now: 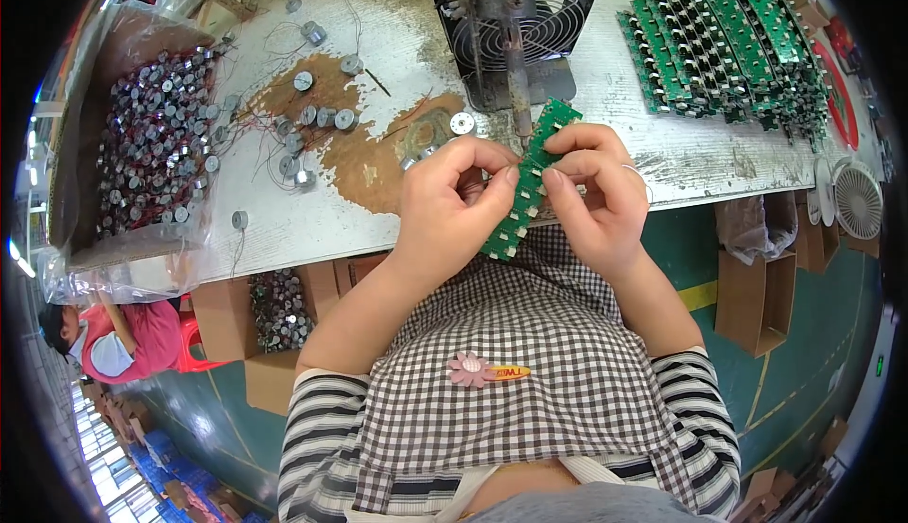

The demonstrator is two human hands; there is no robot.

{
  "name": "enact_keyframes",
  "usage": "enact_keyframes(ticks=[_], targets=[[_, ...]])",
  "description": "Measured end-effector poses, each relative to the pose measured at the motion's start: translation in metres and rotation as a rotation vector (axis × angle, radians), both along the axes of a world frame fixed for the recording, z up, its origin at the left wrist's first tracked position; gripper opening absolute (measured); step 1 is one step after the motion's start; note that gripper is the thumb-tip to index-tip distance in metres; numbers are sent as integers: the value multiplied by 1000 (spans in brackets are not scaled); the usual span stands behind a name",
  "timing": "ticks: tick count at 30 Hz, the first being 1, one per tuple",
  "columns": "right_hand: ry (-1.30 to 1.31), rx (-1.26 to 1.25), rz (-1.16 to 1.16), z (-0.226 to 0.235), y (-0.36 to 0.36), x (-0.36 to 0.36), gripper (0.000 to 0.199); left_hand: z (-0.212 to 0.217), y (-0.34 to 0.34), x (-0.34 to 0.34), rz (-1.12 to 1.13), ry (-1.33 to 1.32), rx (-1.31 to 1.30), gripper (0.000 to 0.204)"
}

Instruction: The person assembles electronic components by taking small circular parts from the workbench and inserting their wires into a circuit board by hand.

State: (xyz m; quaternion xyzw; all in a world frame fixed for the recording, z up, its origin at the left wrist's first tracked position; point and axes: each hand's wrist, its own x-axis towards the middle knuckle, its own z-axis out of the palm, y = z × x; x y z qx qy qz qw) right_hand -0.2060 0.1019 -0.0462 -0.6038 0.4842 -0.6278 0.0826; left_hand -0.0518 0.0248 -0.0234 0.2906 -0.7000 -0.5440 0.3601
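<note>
A long green circuit board strip (pixel 521 209) with small white connectors is held slantwise between both hands, over the table's front edge. My left hand (pixel 452 192) pinches its left edge near the middle. The fingers of my right hand (pixel 601 187) close on its right edge, a little higher up. Just beyond the strip's far end stands a soldering iron (pixel 517 78), pointing down from a holder. Small round motors with thin wires (pixel 326 116) lie loose to the left, and one white-faced motor (pixel 462 123) sits close to my left hand.
A carton lined with plastic (pixel 71 168) holds many motors at the left. A black fan (pixel 558 12) stands behind the iron. Stacked green boards (pixel 724 55) fill the far right. Below the table are cardboard boxes (pixel 757 301); a person in pink (pixel 142 339) is at the left.
</note>
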Motion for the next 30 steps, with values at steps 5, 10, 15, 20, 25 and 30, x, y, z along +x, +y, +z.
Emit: enact_keyframes(ticks=[5, 10, 15, 20, 25, 30], targets=[[-37, 31, -15, 2, -1, 1, 7, 4, -2, -2, -11, -47, 40, 6], [17, 20, -27, 9, -3, 1, 7, 10, -1, -5, 22, -1, 48, 6], [-91, 47, 2, 3, 4, 5, 8, 8, 3, -2, 25, -33, 14, 7], [-178, 22, 61, 0, 8, 5, 8, 5, 4, -1, 15, -39, -13, 6], [-92, 60, 18, 0, 7, 4, 8, 7, 5, -3, 42, -64, 70, 5], [-104, 64, -3, 0, 3, 6, 8, 8, 4, -2, 33, -144, 55, 5]])
